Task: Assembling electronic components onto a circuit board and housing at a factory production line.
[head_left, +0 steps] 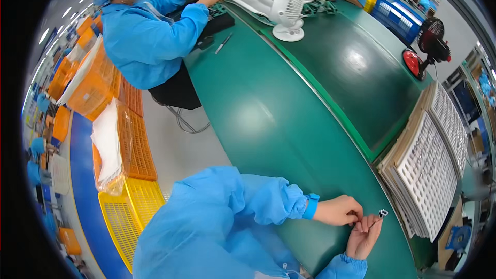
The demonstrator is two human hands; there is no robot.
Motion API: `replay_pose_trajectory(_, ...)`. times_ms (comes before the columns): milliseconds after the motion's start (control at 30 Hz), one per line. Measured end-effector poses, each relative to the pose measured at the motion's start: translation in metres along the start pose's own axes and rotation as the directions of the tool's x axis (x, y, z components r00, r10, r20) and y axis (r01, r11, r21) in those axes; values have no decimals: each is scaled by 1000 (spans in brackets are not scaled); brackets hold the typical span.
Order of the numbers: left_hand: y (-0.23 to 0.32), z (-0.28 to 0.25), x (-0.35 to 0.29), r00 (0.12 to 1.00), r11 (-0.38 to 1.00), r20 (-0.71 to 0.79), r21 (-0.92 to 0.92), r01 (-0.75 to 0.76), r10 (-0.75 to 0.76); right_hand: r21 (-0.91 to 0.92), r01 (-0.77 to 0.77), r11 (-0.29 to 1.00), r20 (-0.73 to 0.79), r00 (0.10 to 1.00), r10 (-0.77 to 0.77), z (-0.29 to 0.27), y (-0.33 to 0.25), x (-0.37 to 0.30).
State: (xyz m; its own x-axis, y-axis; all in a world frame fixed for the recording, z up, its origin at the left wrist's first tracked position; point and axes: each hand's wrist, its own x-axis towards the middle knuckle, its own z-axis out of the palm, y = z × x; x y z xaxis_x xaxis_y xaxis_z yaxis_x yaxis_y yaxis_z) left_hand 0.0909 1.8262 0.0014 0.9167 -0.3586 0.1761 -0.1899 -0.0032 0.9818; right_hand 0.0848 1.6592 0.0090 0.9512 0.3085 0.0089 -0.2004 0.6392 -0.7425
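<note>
My right hand (364, 236) is closed in a pinch near the table's right edge. A small black-and-white part with a thin dark lead (383, 213) sticks out past its fingertips; its exact kind is too small to tell. My left hand (337, 210), with a blue band (311, 206) at the wrist, reaches in from the left. Its thumb and fingers are pressed together right beside the right hand's fingers. Whatever lies between those left fingertips is hidden. Both hands are just over the green tabletop (268, 124).
Stacked white trays with rows of holes (426, 175) stand right of my hands. Beyond the green rail are a white fan (287, 8) and a black-and-red fan (431, 41). A pen (223, 43) lies near a co-worker (147, 36) at left. Orange (139, 144) and yellow crates (121, 222) line the floor.
</note>
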Motion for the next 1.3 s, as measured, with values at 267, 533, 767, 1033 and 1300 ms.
replay_pose_trajectory(267, -8, 3, 1, 1000, 999, -8, 35, -2, 2, 252, -80, 965, 4, 997, 81, -16, 4, 3)
replay_pose_trajectory(533, -14, 5, -1, 999, 999, -15, 44, -27, 28, 211, -194, 958, -50, 977, 208, -1, -5, 2)
replay_pose_trajectory(767, -17, 12, 1, 993, 991, -22, 78, -112, 115, 199, -195, 961, -170, 958, 229, 4, -10, -2)
replay_pose_trajectory(1033, -18, 11, 0, 995, 992, -15, 83, -100, 101, 161, -211, 964, -171, 956, 238, 6, -10, -1)
replay_pose_trajectory(1300, -12, 9, -1, 998, 993, 9, 100, -56, 55, 166, -242, 956, -131, 955, 265, 5, -12, -1)
